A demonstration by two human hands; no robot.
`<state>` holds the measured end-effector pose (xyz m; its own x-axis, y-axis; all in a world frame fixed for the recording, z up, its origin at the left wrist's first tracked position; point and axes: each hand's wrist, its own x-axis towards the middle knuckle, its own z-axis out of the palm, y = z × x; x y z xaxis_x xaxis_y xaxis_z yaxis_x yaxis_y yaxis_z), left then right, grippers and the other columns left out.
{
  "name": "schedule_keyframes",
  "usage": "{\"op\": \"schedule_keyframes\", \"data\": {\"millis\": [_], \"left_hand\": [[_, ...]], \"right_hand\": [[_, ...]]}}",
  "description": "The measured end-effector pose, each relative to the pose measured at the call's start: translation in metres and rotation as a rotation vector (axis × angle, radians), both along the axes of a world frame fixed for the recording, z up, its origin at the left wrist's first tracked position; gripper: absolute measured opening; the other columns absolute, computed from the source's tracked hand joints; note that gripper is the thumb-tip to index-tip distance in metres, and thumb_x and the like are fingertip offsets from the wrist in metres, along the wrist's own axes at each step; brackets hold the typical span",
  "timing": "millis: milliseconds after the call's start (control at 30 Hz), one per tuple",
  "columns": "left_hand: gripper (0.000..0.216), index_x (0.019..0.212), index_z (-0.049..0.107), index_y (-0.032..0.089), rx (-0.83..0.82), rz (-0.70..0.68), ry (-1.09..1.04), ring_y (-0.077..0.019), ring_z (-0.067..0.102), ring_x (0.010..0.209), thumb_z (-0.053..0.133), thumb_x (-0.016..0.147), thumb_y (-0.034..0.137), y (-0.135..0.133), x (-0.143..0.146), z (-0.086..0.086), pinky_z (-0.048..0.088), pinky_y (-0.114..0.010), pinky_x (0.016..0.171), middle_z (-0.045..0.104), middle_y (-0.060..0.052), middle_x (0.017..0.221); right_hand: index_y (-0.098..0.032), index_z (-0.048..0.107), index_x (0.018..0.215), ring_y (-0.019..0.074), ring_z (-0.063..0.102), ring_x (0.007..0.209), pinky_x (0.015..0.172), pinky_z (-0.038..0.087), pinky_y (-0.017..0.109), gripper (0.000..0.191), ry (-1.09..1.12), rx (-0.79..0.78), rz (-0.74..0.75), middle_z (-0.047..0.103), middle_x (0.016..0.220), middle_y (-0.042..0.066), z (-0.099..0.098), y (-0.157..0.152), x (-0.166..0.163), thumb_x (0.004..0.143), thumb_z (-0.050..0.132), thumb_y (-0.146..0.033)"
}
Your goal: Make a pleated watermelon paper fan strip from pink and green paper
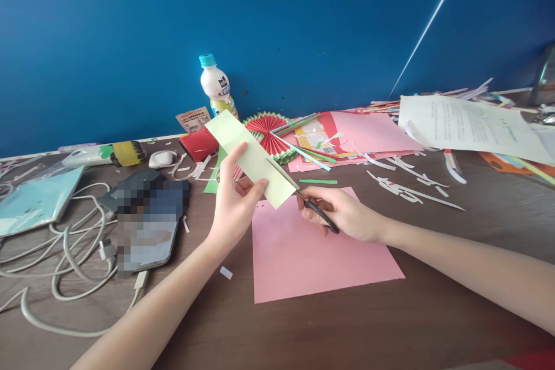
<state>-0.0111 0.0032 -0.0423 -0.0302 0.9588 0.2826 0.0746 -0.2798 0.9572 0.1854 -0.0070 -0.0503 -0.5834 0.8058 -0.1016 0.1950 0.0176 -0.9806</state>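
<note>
A pale green paper strip (247, 153) is pinched between the thumb and fingers of my left hand (236, 193), raised above the table and slanting down to the right. My right hand (336, 211) grips black-handled scissors (321, 214), whose blades lie along the strip's right edge near its lower end. Part of the scissors' handle is hidden by my fingers. Below both hands, a pink sheet (321, 260) lies flat on the dark wooden table. Behind the strip is a pleated red and green paper rosette (271, 133), partly covered.
A white bottle (215, 81) with a blue cap stands by the blue wall. A phone (151, 231) and looped white cables (65, 254) lie left. Paper scraps (403, 182), pink sheets (368, 130) and a printed white page (472, 127) spread across the back right.
</note>
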Motion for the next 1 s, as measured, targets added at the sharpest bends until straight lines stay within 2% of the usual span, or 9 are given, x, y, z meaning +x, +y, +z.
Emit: {"op": "schedule_keyframes", "data": {"millis": [200, 367, 500, 567, 633, 900, 1000], "left_hand": [[0.059, 0.127, 0.040, 0.028, -0.017, 0.002, -0.002, -0.0121, 0.064, 0.071, 0.064, 0.074, 0.018, -0.0010, 0.0010, 0.0004, 0.052, -0.018, 0.048, 0.053, -0.008, 0.120], [0.060, 0.128, 0.039, 0.028, -0.055, -0.034, -0.028, -0.0118, 0.064, 0.067, 0.063, 0.074, 0.017, -0.0041, 0.0040, -0.0013, 0.053, -0.020, 0.051, 0.057, -0.008, 0.115], [0.060, 0.129, 0.038, 0.028, -0.067, -0.033, -0.006, -0.0095, 0.059, 0.057, 0.062, 0.075, 0.017, -0.0077, 0.0061, -0.0005, 0.051, -0.020, 0.049, 0.062, -0.005, 0.096], [0.060, 0.129, 0.038, 0.027, -0.072, -0.021, 0.009, -0.0092, 0.057, 0.054, 0.062, 0.075, 0.017, -0.0087, 0.0065, 0.0003, 0.050, -0.020, 0.048, 0.061, -0.002, 0.082], [0.059, 0.129, 0.039, 0.027, -0.073, -0.013, 0.009, -0.0090, 0.056, 0.053, 0.063, 0.075, 0.017, -0.0090, 0.0066, 0.0008, 0.049, -0.020, 0.048, 0.059, 0.000, 0.077], [0.060, 0.129, 0.039, 0.026, -0.075, -0.023, -0.011, -0.0090, 0.057, 0.055, 0.063, 0.075, 0.017, -0.0078, 0.0061, -0.0004, 0.051, -0.020, 0.051, 0.059, 0.000, 0.078], [0.061, 0.129, 0.038, 0.027, -0.081, -0.048, -0.034, -0.0104, 0.060, 0.060, 0.064, 0.074, 0.018, -0.0072, 0.0062, -0.0025, 0.054, -0.022, 0.055, 0.062, -0.002, 0.087]], "right_hand": [[-0.019, 0.051, 0.085, 0.0086, 0.042, 0.058, 0.048, 0.046, 0.022, 0.020, 0.003, -0.012, 0.003, 0.044, 0.073, -0.002, 0.0018, -0.0001, 0.0002, 0.079, 0.060, -0.036], [-0.018, 0.051, 0.084, 0.0078, 0.044, 0.055, 0.049, 0.043, 0.022, 0.023, 0.000, -0.015, -0.004, 0.043, 0.069, -0.003, 0.0063, -0.0004, 0.0001, 0.081, 0.056, -0.040], [-0.018, 0.051, 0.084, 0.0073, 0.044, 0.056, 0.049, 0.043, 0.021, 0.022, 0.012, -0.010, 0.002, 0.044, 0.074, -0.002, 0.0055, -0.0004, -0.0002, 0.082, 0.056, -0.040], [-0.018, 0.051, 0.084, 0.0073, 0.043, 0.056, 0.048, 0.043, 0.021, 0.021, 0.021, -0.007, 0.004, 0.044, 0.074, -0.002, 0.0036, -0.0002, -0.0004, 0.082, 0.055, -0.039], [-0.018, 0.051, 0.084, 0.0077, 0.043, 0.057, 0.048, 0.043, 0.021, 0.021, 0.028, -0.004, 0.003, 0.044, 0.073, -0.002, 0.0015, 0.0000, -0.0006, 0.083, 0.055, -0.039], [-0.019, 0.052, 0.086, 0.0091, 0.043, 0.060, 0.047, 0.046, 0.022, 0.020, 0.032, 0.004, -0.011, 0.045, 0.076, -0.001, -0.0027, -0.0003, -0.0009, 0.079, 0.059, -0.036], [-0.019, 0.054, 0.087, 0.0086, 0.043, 0.059, 0.048, 0.046, 0.022, 0.019, 0.029, 0.002, -0.014, 0.045, 0.074, -0.002, -0.0006, -0.0003, -0.0008, 0.081, 0.058, -0.037]]}}
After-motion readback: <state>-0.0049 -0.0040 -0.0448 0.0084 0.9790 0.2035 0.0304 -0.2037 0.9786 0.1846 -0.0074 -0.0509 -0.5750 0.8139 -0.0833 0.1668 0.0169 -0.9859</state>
